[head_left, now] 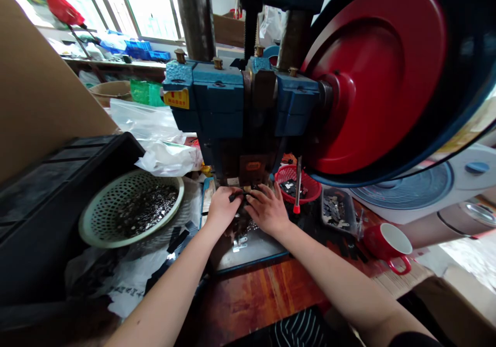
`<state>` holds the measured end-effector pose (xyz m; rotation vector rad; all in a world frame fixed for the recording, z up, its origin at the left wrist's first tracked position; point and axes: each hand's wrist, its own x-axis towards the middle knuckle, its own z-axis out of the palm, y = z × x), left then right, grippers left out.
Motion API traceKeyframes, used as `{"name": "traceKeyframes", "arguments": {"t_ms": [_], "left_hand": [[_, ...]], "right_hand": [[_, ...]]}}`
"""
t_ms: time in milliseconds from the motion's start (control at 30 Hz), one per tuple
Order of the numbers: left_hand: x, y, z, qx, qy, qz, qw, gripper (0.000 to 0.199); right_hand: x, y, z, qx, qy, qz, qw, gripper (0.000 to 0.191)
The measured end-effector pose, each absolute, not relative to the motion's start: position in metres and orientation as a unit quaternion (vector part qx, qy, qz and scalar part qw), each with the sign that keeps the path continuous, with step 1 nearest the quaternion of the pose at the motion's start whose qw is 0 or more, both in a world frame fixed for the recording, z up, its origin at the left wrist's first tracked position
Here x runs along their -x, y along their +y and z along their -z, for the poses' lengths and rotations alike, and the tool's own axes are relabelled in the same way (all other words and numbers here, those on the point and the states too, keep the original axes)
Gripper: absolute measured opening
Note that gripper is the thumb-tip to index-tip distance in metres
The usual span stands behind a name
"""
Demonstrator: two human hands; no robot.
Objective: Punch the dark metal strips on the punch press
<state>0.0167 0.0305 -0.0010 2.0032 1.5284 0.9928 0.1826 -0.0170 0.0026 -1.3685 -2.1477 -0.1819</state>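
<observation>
A tall blue metal press (220,101) rises at twelve o'clock from the left hand (223,207) and right hand (271,212); a pale-green round plastic colander (106,210) of small dark, shiny pieces (149,210) sits at nine, a red round plastic basket (287,172) of flat dark pieces (288,186) at two, a clear rectangular tub (353,215) of flat grey pieces (332,210) at three. The left grip pinches a little black piece (232,197) at its two o'clock; whether the right grip clasps anything, I cannot tell.

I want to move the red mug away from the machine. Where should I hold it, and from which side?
By its handle, probably with the right hand coming from the near side. The handle's loop sticks out from the red mug toward the near right, while the silver cylinder beyond the mug would likely crowd a far-side grip.
</observation>
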Motion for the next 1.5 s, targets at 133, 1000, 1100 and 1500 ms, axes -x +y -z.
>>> {"name": "traceKeyframes", "arguments": {"t_ms": [133, 1000, 1100, 1500], "left_hand": [[-0.018, 0.035, 0.004, -0.72, 0.55, -0.358, 0.225, 0.021], [0.101, -0.078, 0.041, -0.666, 0.679, -0.287, 0.118, 0.032], [0.124, -0.075, 0.048, -0.667, 0.718, -0.183, 0.08, 0.045], [0.146, -0.051, 0.069, -0.654, 0.73, -0.087, 0.179, 0.041]], "right_hand": [[-0.179, -0.012, -0.01, 0.525, -0.798, 0.04, 0.294, 0.023], [-0.222, -0.065, 0.044, 0.528, -0.438, -0.404, 0.605, 0.06], [-0.213, -0.05, 0.037, 0.586, -0.513, -0.317, 0.542, 0.04], [-0.211, 0.018, 0.018, 0.615, -0.538, -0.268, 0.511, 0.025]]}}
